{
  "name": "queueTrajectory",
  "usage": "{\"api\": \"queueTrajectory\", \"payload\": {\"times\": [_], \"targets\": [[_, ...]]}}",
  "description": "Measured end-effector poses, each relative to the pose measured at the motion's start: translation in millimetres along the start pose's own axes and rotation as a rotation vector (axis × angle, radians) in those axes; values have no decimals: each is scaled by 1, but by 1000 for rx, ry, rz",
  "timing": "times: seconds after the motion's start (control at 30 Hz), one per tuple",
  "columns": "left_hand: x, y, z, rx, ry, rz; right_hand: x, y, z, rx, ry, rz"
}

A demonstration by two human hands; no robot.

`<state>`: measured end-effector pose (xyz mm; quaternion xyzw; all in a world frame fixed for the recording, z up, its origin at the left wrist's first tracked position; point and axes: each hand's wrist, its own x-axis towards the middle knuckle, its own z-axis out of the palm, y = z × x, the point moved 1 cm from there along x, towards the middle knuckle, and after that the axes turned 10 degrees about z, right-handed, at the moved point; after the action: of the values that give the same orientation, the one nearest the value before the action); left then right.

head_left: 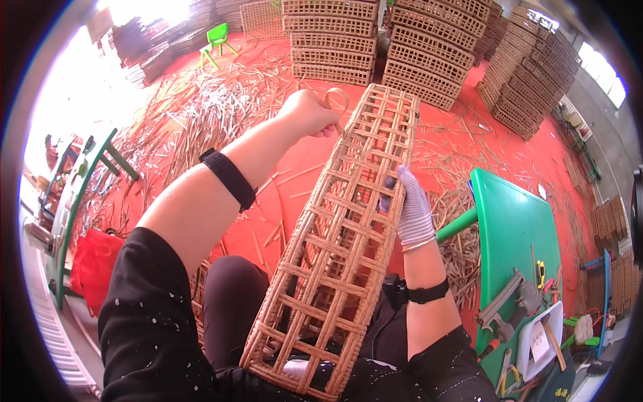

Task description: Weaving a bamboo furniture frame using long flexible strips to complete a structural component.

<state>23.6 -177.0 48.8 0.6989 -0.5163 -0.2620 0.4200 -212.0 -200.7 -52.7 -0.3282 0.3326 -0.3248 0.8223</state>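
Note:
A long brown woven rattan basket frame (328,248) with an open grid lies across my lap, its far end pointing up and away. My left hand (307,114), bare, is closed near the far left edge of the frame. From its fingers a thin rattan strip (340,94) curls in a loop and runs down to the frame's edge. My right hand (412,208), in a striped grey glove, wraps round the right side of the frame with its thumb on the top. Part of its fingers is hidden inside the lattice.
A green table (516,208) at the right bears pliers, a white tray (541,345) and tools. Stacked woven panels (335,40) stand at the back. Loose strips (201,127) litter the red floor. A green chair (218,39) and red bag (97,268) are at left.

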Motion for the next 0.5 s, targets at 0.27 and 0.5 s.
{"api": "queueTrajectory", "payload": {"times": [0.27, 0.5], "targets": [[-3, 12, -4, -12, -96, -60, 3, 0, -4, 6, -45, 19], [-6, 7, -5, -158, -129, -70, -1, 0, 3, -2, -18, -15]]}}
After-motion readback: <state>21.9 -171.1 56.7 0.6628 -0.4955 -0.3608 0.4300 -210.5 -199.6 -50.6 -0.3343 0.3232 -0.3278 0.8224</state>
